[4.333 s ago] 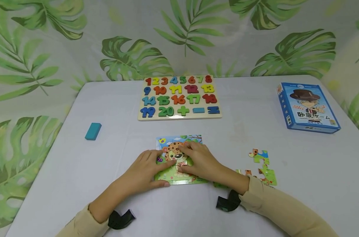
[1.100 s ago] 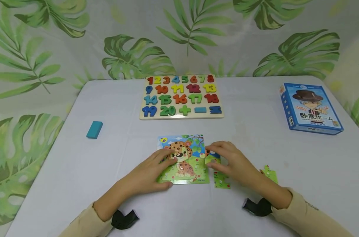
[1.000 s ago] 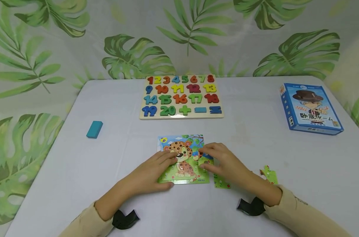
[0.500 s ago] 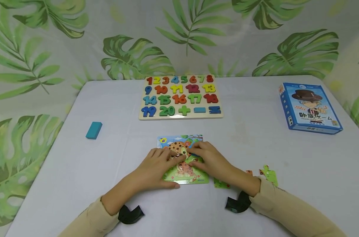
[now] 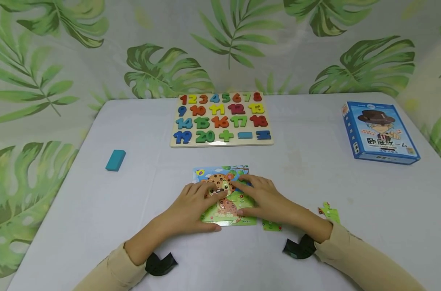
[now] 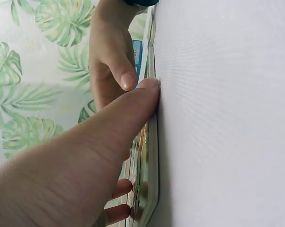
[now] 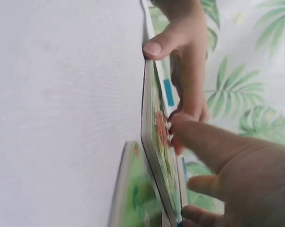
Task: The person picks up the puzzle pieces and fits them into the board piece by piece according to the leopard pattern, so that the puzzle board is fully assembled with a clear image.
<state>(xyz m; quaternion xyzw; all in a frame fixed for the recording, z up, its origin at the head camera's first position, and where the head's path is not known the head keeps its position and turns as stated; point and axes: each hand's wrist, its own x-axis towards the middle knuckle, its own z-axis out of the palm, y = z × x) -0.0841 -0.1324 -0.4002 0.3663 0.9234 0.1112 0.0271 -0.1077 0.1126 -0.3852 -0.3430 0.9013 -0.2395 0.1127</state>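
Observation:
A leopard jigsaw puzzle (image 5: 227, 208) lies flat on the table in front of me, its picture mostly filled with pieces. My left hand (image 5: 187, 208) rests over its left half, fingers on the leopard's face and thumb along the near edge. From the right, my right hand (image 5: 265, 198) touches the surface with spread fingertips, thumb low and index finger by the leopard's head; no piece is pinched. The left wrist view shows the left thumb (image 6: 138, 101) against the board's rim. One loose green puzzle piece (image 5: 272, 225) sits beside the board, partly under the right hand.
Another loose puzzle piece (image 5: 329, 212) lies beyond the right forearm. A wooden number board (image 5: 220, 143) stands behind the puzzle. There is a teal block (image 5: 115, 160) at left and a blue game box (image 5: 382, 133) at right.
My right hand brought a blue-and-green piece from the right onto the puzzle and let go of it; its fingers then spread. The left hand shifted slightly right.

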